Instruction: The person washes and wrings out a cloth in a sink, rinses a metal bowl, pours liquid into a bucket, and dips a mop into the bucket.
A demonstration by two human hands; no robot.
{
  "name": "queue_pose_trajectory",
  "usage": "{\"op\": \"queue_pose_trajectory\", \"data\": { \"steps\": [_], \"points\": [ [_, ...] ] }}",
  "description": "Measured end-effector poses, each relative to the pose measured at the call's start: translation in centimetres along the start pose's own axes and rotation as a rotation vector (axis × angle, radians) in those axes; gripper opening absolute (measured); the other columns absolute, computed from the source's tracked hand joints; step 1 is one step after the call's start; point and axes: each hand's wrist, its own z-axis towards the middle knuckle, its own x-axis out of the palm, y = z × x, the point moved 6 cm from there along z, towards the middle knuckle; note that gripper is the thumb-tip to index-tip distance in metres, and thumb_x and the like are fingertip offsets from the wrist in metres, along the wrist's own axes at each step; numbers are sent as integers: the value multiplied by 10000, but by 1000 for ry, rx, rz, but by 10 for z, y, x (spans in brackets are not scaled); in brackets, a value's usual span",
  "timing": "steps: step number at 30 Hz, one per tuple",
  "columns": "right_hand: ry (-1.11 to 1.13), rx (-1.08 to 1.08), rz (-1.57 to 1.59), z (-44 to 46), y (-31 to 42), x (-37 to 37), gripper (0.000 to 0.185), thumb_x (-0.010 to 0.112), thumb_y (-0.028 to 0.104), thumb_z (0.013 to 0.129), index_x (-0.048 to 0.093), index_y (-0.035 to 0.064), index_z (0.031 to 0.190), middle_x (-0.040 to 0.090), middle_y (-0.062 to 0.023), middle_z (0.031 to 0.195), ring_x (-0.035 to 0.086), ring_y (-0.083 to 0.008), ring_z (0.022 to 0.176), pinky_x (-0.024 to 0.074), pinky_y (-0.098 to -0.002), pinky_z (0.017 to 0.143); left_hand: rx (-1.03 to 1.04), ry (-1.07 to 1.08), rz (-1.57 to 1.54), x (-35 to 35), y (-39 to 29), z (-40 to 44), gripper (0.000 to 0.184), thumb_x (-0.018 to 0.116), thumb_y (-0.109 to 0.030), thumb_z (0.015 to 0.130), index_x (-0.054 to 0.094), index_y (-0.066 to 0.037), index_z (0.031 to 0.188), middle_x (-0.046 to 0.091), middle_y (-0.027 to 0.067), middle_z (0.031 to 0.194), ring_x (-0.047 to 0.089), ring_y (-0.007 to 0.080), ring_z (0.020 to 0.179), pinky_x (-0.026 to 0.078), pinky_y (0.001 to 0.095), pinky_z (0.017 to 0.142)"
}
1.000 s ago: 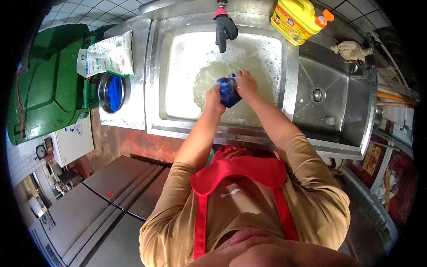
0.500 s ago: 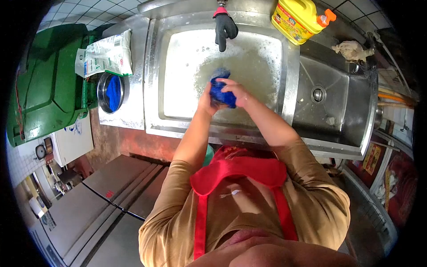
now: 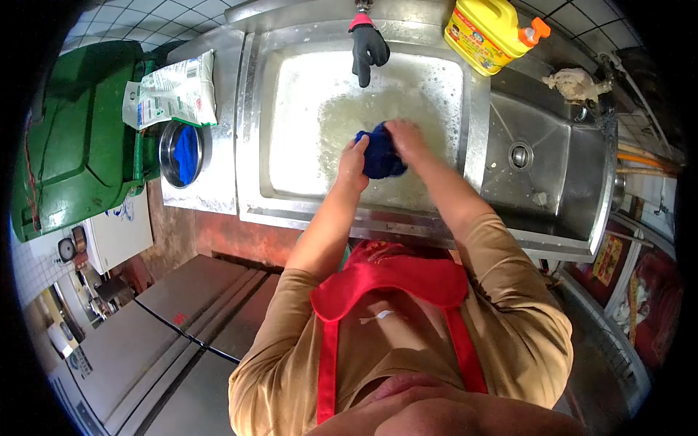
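Cloth, dark blue [image 3: 381,154], is soft, bunched into a thick, rounded wad w/ a nubby-looking surface. Glove [image 3: 370,52] at the faucet is matte dark gray w/ a pink cuff, fingers pointing down. Jug [image 3: 483,40] is glossy yellow plastic w/ an orange cap; bag [image 3: 178,87] is crinkled, mostly white, w/ green print. Round bowl [image 3: 166,161] is shiny metal & holds a brighter blue cloth [image 3: 186,154]. Pale crumpled rag [image 3: 574,85] sits by the R-side sink's far edge.

Lg. sink [image 3: 472,134] is stainless, rectangular w/ rounded corners, holding cloudy water [image 3: 429,105] w/ white suds around a murkier middle. Sm. sink [image 3: 538,190] adjoins on R, its round drain [image 3: 520,155] showing. Green bin [image 3: 80,138] stands L of the counter [image 3: 218,167]; wall tiles [image 3: 153,22] behind, metal cabinets [image 3: 193,291] lower L. Person wears a tan shirt [image 3: 523,312] & red apron [image 3: 392,283].

Dark blue wad is btwn both hands, over the lg. sink; can't tell if its underside meets the water. L hand [image 3: 352,166] is closed on its L side, thumb up top. R hand [image 3: 408,142] is at its upper R edge, touching; fingers blurred, so can't tell how far open.
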Motion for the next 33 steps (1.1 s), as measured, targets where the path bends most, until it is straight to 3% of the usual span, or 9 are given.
{"op": "queue_pose_trajectory", "data": {
  "steps": [6, 9, 13, 15, 18, 21, 25, 29, 33],
  "points": [
    [-237, 594, 278, -16, -70, 13, 320, 541, 211, 815, 535, 51, 1092, 556, -179, 1041, 522, -321, 995, 392, -437, 880, 50, -34, 486, -37, -19, -9, 743, 543, -211, 846, 55, -253, 1405, 107, 106, 1453, 223, 322, 1286, 367, 563, 837],
    [-276, 461, 652, -19, -33, 44, 353, 611, 256, 786, 555, 38, 1058, 593, -162, 940, 561, -298, 951, 426, -401, 858, -234, -202, 411, -59, 0, -5, 717, 539, -279, 848, 86, -249, 1402, 132, 113, 1448, 135, 382, 1308, 319, 623, 866],
    [223, 848, 1801, -22, 26, 73, 367, 631, 289, 789, 554, 8, 1013, 597, -117, 969, 601, -224, 827, 486, -327, 754, -406, -100, -73, -47, 18, -6, 714, 457, -472, 864, 119, -133, 1393, 164, 157, 1429, 236, 448, 1252, 238, 713, 873],
    [294, 1008, 2105, -30, 70, 52, 371, 632, 304, 796, 547, 24, 1024, 603, -97, 932, 608, -210, 780, 499, -316, 707, -339, 75, -139, -47, 23, 6, 703, 345, -572, 862, 272, -59, 1338, 353, 206, 1317, 377, 401, 1180, 302, 593, 936],
    [244, 981, 1829, -48, 101, 17, 415, 628, 341, 801, 539, 16, 1044, 594, -68, 913, 593, -161, 770, 485, -291, 704, -316, 213, -366, -32, 14, 13, 586, 312, -519, 893, 456, -42, 1203, 525, 180, 1138, 512, 326, 1033, 387, 407, 939],
    [-6, 879, 1867, -47, 117, -17, 415, 627, 401, 774, 590, 1, 877, 604, -100, 772, 602, -212, 656, 475, -328, 594, -304, 325, -463, -37, 25, 32, 468, 354, -433, 905, 509, -27, 1077, 575, 155, 1014, 564, 299, 916, 449, 428, 846],
    [-182, 376, 538, -22, 74, -25, 460, 564, 471, 766, 590, 18, 844, 577, -216, 721, 594, -357, 671, 466, -450, 648, -12, -12, -360, -22, 10, 17, 312, 380, -265, 916, 522, -18, 1041, 588, 132, 978, 578, 262, 884, 465, 392, 817],
    [-8, 79, -87, -2, 8, 13, 272, 549, 308, 791, 565, 67, 916, 564, -150, 982, 545, -327, 940, 440, -449, 717, -52, -64, -235, -2, 0, -2, 279, 490, -241, 891, 512, -14, 1052, 606, 98, 901, 595, 227, 844, 477, 346, 796],
    [-223, 184, -93, -12, -17, -4, 343, 576, 216, 746, 528, 85, 1059, 472, -155, 1175, 443, -326, 1099, 391, -435, 865, 142, -133, 370, -17, -9, -3, 491, 589, -286, 829, 419, -12, 1199, 534, 158, 1089, 538, 273, 988, 430, 357, 866]
  ]
}}
